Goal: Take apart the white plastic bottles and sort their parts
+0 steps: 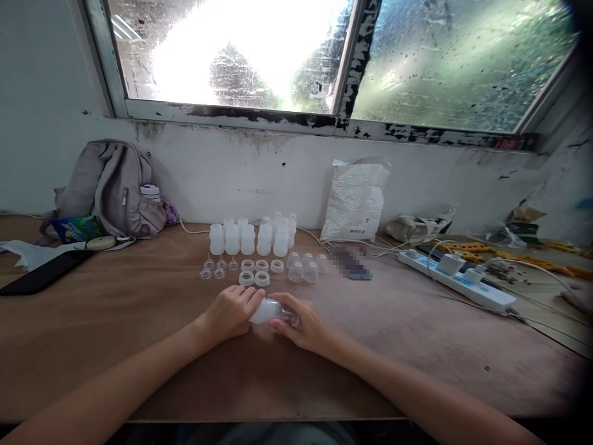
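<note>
Lying on its side between my hands is a baby bottle (264, 311) with a frosted white body and a clear cap at its right end. My left hand (234, 310) wraps round the body; my right hand (301, 320) grips the clear cap. Just beyond stand several collar rings (262, 279). Left of them lie several clear nipples (218, 272), and to the right sit several clear caps (310, 271). Farther back are several open bottle bodies (247, 240) beside a group of capped bottles (280, 237).
A grey backpack (106, 185) rests against the wall at left, near a black flat object (46, 272). White plastic bag (356, 201) leans on the wall. A power strip (463, 284) with cables lies right, and another person's hand (579, 298) shows at the far right edge.
</note>
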`<state>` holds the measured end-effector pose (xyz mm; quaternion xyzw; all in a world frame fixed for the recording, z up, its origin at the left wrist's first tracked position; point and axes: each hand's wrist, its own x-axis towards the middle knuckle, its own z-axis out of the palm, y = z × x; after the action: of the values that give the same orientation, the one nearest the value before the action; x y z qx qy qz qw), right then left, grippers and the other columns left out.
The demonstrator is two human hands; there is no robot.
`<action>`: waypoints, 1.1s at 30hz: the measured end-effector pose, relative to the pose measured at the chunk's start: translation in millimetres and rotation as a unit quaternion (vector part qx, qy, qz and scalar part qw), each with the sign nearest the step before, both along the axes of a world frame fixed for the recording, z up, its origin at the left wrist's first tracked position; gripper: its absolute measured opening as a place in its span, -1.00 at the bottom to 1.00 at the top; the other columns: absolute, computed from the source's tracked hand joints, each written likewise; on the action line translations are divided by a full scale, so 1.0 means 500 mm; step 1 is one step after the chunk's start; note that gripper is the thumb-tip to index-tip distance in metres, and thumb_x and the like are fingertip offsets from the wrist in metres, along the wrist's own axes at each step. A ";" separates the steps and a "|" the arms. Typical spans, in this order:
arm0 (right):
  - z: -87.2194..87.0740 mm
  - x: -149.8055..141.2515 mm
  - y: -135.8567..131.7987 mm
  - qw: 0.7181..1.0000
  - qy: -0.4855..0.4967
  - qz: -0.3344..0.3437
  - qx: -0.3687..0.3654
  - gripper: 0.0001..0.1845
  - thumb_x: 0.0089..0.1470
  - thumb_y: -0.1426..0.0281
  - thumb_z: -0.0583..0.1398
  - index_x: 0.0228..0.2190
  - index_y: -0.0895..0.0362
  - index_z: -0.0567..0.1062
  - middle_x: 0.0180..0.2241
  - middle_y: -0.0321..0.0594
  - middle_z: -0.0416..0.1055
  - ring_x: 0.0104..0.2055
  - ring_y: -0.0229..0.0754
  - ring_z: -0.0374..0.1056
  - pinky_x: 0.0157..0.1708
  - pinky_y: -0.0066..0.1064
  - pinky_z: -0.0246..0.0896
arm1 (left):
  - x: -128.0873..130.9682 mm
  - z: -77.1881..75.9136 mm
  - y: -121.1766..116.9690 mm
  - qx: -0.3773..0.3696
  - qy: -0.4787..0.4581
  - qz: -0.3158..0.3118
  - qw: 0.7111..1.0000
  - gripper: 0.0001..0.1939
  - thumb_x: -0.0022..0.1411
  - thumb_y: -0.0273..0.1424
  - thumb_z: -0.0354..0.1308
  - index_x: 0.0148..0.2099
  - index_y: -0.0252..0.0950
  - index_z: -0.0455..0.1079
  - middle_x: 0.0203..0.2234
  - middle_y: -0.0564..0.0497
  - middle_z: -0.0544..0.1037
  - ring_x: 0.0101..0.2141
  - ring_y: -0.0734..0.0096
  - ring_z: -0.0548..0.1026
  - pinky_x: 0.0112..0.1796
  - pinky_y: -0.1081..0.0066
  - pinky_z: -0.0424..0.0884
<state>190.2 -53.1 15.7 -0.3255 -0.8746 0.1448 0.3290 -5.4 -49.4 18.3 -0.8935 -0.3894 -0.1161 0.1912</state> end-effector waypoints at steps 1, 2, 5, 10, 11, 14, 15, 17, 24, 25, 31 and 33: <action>-0.004 0.002 0.004 1.000 0.004 0.010 0.017 -0.59 -0.02 0.24 0.13 -0.13 0.15 0.28 -0.31 -0.16 0.42 -0.36 -0.21 0.34 -0.36 -0.42 0.21 | 0.000 0.003 -0.001 -0.009 -0.010 0.003 1.000 -0.72 0.07 -0.47 -0.08 -0.11 -0.34 0.18 -0.37 -0.08 0.43 -0.38 0.25 0.39 -0.38 0.33 0.28; -0.007 0.004 0.008 0.999 0.007 0.022 0.033 -0.57 -0.02 0.24 0.14 -0.11 0.14 0.27 -0.24 -0.13 0.40 -0.29 -0.19 0.34 -0.30 -0.40 0.22 | 0.000 0.005 -0.002 -0.018 -0.020 0.004 1.000 -0.74 0.08 -0.45 -0.07 -0.13 -0.33 0.20 -0.38 -0.08 0.43 -0.39 0.26 0.39 -0.39 0.33 0.29; -0.014 0.010 0.018 0.996 -0.007 0.045 0.073 -0.51 -0.01 0.23 0.13 -0.04 0.13 0.22 -0.19 -0.10 0.36 -0.22 -0.16 0.31 -0.23 -0.35 0.23 | 0.000 0.011 -0.004 -0.036 -0.040 0.000 0.999 -0.79 0.07 -0.41 -0.04 -0.20 -0.33 0.22 -0.40 -0.06 0.44 -0.40 0.25 0.41 -0.42 0.34 0.29; -0.014 0.017 0.025 0.989 -0.044 0.074 0.121 -0.49 0.05 0.27 0.09 0.03 0.13 0.16 -0.22 -0.09 0.32 -0.26 -0.20 0.29 -0.25 -0.37 0.27 | -0.003 0.016 0.002 -0.068 -0.061 -0.019 0.996 -0.76 0.06 -0.40 -0.03 -0.18 -0.33 0.21 -0.39 -0.05 0.46 -0.37 0.28 0.43 -0.41 0.39 0.29; -0.013 0.018 0.025 0.986 -0.047 0.081 0.140 -0.50 0.06 0.28 0.08 0.03 0.14 0.15 -0.20 -0.08 0.30 -0.24 -0.19 0.28 -0.24 -0.37 0.27 | -0.004 0.016 0.005 -0.078 -0.066 -0.021 0.995 -0.75 0.05 -0.40 -0.03 -0.17 -0.32 0.20 -0.38 -0.05 0.46 -0.36 0.28 0.44 -0.40 0.40 0.29; -0.009 0.019 0.022 0.975 -0.063 0.086 0.193 -0.52 0.08 0.31 0.06 0.04 0.15 0.16 -0.14 -0.04 0.27 -0.16 -0.16 0.26 -0.19 -0.34 0.28 | -0.008 0.020 0.012 -0.117 -0.076 -0.030 0.990 -0.71 0.02 -0.37 0.00 -0.15 -0.30 0.18 -0.36 -0.02 0.47 -0.34 0.29 0.45 -0.42 0.43 0.30; -0.008 0.019 0.021 0.973 -0.071 0.086 0.203 -0.53 0.09 0.32 0.05 0.04 0.15 0.16 -0.13 -0.03 0.27 -0.13 -0.15 0.25 -0.17 -0.33 0.27 | -0.010 0.022 0.013 -0.130 -0.075 -0.032 0.988 -0.69 0.01 -0.36 0.01 -0.14 -0.29 0.17 -0.36 -0.01 0.47 -0.33 0.28 0.46 -0.42 0.43 0.29; -0.006 0.018 0.018 0.969 -0.082 0.087 0.217 -0.54 0.09 0.33 0.05 0.04 0.14 0.17 -0.11 -0.04 0.26 -0.10 -0.15 0.23 -0.14 -0.33 0.26 | -0.013 0.026 0.015 -0.151 -0.073 -0.034 0.985 -0.65 -0.02 -0.34 0.04 -0.13 -0.27 0.16 -0.35 0.00 0.48 -0.33 0.27 0.46 -0.43 0.44 0.29; -0.006 0.019 0.016 0.960 -0.092 0.087 0.249 -0.60 0.09 0.39 0.05 0.00 0.13 0.23 -0.06 -0.02 0.23 -0.03 -0.14 0.20 -0.09 -0.31 0.23 | -0.017 0.043 0.013 -0.217 -0.066 -0.029 0.973 -0.58 -0.15 -0.35 0.14 -0.16 -0.24 0.20 -0.35 0.02 0.48 -0.35 0.24 0.47 -0.40 0.44 0.27; -0.006 0.020 0.016 0.961 -0.094 0.086 0.246 -0.61 0.10 0.39 0.04 0.00 0.12 0.23 -0.06 -0.02 0.23 -0.02 -0.14 0.20 -0.09 -0.30 0.22 | -0.017 0.047 0.013 -0.227 -0.063 -0.025 0.971 -0.57 -0.17 -0.35 0.15 -0.16 -0.24 0.21 -0.35 0.03 0.48 -0.35 0.24 0.46 -0.40 0.44 0.27; 0.006 0.016 0.014 0.979 -0.040 0.121 0.161 -0.61 0.06 0.38 0.08 -0.03 0.09 0.26 -0.07 -0.06 0.24 -0.05 -0.16 0.22 -0.10 -0.33 0.22 | -0.014 0.065 0.006 -0.298 -0.099 -0.045 0.948 -0.51 -0.13 -0.15 0.17 -0.14 -0.22 0.22 -0.35 0.05 0.48 -0.36 0.27 0.47 -0.38 0.47 0.26; 0.017 0.012 0.009 0.989 0.012 0.115 0.087 -0.56 0.03 0.34 0.12 -0.02 0.10 0.23 -0.08 -0.08 0.26 -0.07 -0.16 0.24 -0.12 -0.33 0.22 | -0.010 0.064 -0.003 -0.292 -0.121 -0.041 0.948 -0.45 -0.07 -0.02 0.09 -0.08 -0.21 0.17 -0.32 0.02 0.48 -0.34 0.25 0.47 -0.37 0.45 0.27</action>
<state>196.2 -48.7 24.1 -0.1907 -0.9114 0.1089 0.3482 -10.6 -50.9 50.3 -0.9045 -0.3898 -0.1127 -0.1312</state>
